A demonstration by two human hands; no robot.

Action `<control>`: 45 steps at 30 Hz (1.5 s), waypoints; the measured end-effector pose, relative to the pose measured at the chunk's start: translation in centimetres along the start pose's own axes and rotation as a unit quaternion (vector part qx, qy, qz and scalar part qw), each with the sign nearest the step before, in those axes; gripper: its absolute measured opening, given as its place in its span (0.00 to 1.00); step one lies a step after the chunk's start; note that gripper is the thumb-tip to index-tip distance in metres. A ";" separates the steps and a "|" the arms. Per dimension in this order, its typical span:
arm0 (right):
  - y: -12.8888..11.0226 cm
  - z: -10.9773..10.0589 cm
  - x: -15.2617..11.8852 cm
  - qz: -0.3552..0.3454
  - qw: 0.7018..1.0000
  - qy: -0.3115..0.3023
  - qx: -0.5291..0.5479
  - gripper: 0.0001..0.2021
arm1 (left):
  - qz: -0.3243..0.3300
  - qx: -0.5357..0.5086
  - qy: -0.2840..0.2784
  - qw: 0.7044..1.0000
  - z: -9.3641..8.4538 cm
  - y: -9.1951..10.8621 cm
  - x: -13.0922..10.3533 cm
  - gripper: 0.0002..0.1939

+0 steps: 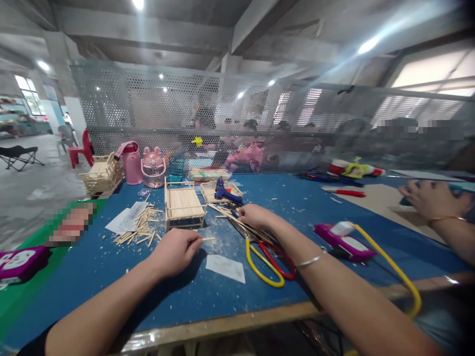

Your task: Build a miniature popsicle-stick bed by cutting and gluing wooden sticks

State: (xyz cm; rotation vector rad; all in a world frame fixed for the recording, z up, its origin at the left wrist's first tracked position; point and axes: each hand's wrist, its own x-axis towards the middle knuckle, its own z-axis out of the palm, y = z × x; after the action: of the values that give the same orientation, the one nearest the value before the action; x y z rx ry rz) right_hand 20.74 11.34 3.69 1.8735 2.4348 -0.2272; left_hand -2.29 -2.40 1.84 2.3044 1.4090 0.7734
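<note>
My left hand (177, 251) pinches a short wooden stick (209, 239) above the blue table, just in front of a small bed-like frame of sticks (184, 205). My right hand (256, 216) has its fingers bent down at a bundle of long thin sticks (227, 210); its fingertips are partly hidden, and whether they grip a stick is unclear. A blue glue gun (227, 194) lies on a flat stick piece just behind that hand. Scissors with yellow and red handles (265, 269) lie under my right forearm. Left of the frame is a pile of short sticks (143, 227).
A white paper (225, 267) lies near the front edge. Purple devices (346, 242) sit right and far left. Pink bottles (131, 163) and another stick model (102, 174) stand at the back left. Another person's hand (434, 198) is at the right, by a red-handled tool (351, 193).
</note>
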 end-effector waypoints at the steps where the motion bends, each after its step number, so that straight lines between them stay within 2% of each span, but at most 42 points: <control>1: 0.2 0.0 0.0 0.000 1.000 -0.011 0.007 0.06 | 0.001 0.004 0.000 1.000 -0.1 0.1 0.0 0.16; 6: 0.3 -0.1 -0.2 0.013 0.999 -0.021 0.037 0.08 | 0.008 0.002 -0.003 1.000 -0.1 0.4 0.1 0.15; 11: -1.2 -0.3 -0.2 0.027 0.999 0.011 0.013 0.05 | 0.016 -0.007 -0.006 1.000 0.0 0.3 0.1 0.15; 14: -1.8 -0.6 -0.7 0.032 0.999 0.043 0.006 0.08 | 0.019 -0.009 0.004 1.000 -0.1 0.3 0.0 0.16; 19: -1.5 -1.3 -2.5 0.035 0.991 0.130 0.008 0.13 | 0.029 -0.011 0.012 0.999 -0.3 0.5 -0.2 0.16; 23: -1.1 -2.3 -4.2 0.012 0.957 0.277 0.083 0.11 | 0.030 -0.044 0.035 0.998 0.0 0.6 -0.2 0.14; 25: -1.3 -2.6 -5.2 -0.027 0.926 0.336 0.168 0.11 | 0.033 -0.083 0.060 0.994 0.3 0.5 -0.2 0.14; 27: -1.8 -2.7 -6.2 -0.073 0.894 0.341 0.282 0.12 | 0.036 -0.133 0.083 0.987 0.5 0.5 -0.1 0.13; 29: -2.5 -2.5 -7.2 -0.121 0.855 0.281 0.419 0.13 | 0.024 -0.179 0.091 0.979 0.6 0.4 -0.1 0.13; 31: -3.4 -1.9 -8.1 -0.160 0.802 0.186 0.545 0.15 | -0.006 -0.218 0.080 0.973 0.7 0.5 -0.1 0.13; 34: -4.9 -0.8 -9.2 -0.183 0.722 0.087 0.662 0.16 | -0.025 -0.264 0.030 0.964 0.5 0.8 -0.1 0.16; 37: -6.4 0.6 -9.8 -0.189 0.643 0.068 0.739 0.12 | 0.005 -0.283 -0.008 0.959 0.3 1.4 -0.2 0.18; 40: -7.8 1.8 -10.0 -0.198 0.527 0.074 0.823 0.11 | 0.017 -0.315 -0.010 0.949 0.2 2.0 -0.4 0.18; 42: -8.5 2.3 -10.0 -0.219 0.463 0.040 0.858 0.17 | 0.006 -0.353 -0.009 0.935 0.2 2.2 -0.5 0.18; 43: -8.7 2.5 -10.0 -0.228 0.448 0.008 0.864 0.20 | 0.000 -0.369 -0.007 0.929 0.2 2.2 -0.5 0.17; 45: -8.9 2.7 -10.0 -0.238 0.442 -0.059 0.863 0.27 | -0.006 -0.384 -0.003 0.923 0.1 2.3 -0.5 0.18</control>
State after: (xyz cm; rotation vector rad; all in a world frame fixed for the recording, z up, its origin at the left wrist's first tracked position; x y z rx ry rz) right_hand 14.64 -0.87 3.12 0.4865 2.0304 -3.5835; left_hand -0.75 -3.94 2.83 1.6728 0.8745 1.0723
